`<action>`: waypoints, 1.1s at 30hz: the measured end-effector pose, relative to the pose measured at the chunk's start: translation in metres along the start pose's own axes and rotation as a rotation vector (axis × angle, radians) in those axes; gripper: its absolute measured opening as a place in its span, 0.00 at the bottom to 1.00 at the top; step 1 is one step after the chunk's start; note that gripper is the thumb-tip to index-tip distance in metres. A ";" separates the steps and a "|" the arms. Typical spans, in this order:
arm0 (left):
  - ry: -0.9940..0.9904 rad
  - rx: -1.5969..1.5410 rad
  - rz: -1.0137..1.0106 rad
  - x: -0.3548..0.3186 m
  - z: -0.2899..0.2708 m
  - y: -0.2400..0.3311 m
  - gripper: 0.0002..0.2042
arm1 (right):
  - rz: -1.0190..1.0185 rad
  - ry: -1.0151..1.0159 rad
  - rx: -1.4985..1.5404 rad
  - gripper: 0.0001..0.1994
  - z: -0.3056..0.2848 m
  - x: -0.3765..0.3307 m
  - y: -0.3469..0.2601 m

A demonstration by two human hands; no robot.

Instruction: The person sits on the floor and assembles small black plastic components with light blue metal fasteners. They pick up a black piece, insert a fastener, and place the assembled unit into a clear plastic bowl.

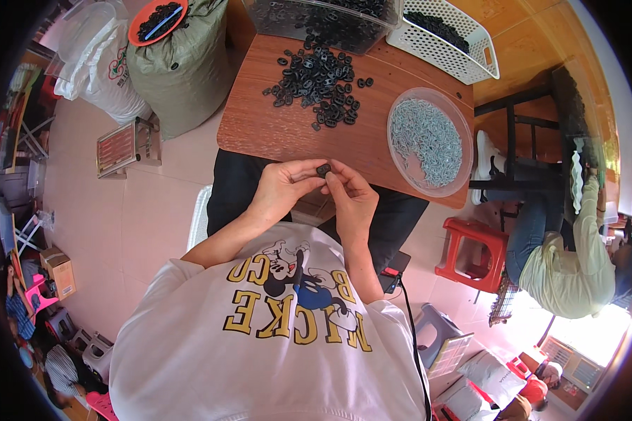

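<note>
Just off the near edge of the wooden table [288, 133], both my hands meet over my lap. Between them is a small black oval plastic part [323, 170]. My left hand [282, 184] pinches it from the left with thumb and fingertips. From the other side, the fingers of my right hand [352, 196] close on the same part. Whether a screw is in the right fingers cannot be made out. On the table beyond lies a loose pile of similar black parts [316, 77]. A round clear tub [463, 151] of small silvery screws [428, 140] stands at the table's right.
At the table's back are a clear bin [281, 24] and a white perforated basket [488, 63], both with black parts. A stuffed sack [182, 91] bearing an orange bowl [137, 35] stands left. A red stool [474, 231] and another person [565, 274] are to the right.
</note>
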State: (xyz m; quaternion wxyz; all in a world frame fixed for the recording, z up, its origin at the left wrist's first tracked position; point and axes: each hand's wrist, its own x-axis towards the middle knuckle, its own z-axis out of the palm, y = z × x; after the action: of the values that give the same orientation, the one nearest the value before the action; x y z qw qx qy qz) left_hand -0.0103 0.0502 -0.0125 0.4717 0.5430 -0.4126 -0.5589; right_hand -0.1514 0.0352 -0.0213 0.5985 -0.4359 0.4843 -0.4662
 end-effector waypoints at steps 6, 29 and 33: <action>-0.040 0.177 0.098 0.000 -0.006 0.000 0.15 | 0.036 -0.075 -0.015 0.14 -0.005 0.002 -0.004; -0.230 0.289 0.308 0.002 -0.014 -0.003 0.21 | 0.129 -0.147 -0.021 0.12 -0.017 -0.001 -0.014; -0.250 0.269 0.292 -0.001 -0.013 -0.001 0.19 | 0.123 -0.175 -0.061 0.13 -0.020 0.000 -0.015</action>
State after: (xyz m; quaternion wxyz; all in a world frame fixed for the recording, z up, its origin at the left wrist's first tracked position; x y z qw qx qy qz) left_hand 0.0023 0.0519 -0.0146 0.4160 0.4622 -0.6128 -0.4877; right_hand -0.1734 0.0312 -0.0099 0.6526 -0.4623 0.4698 -0.3737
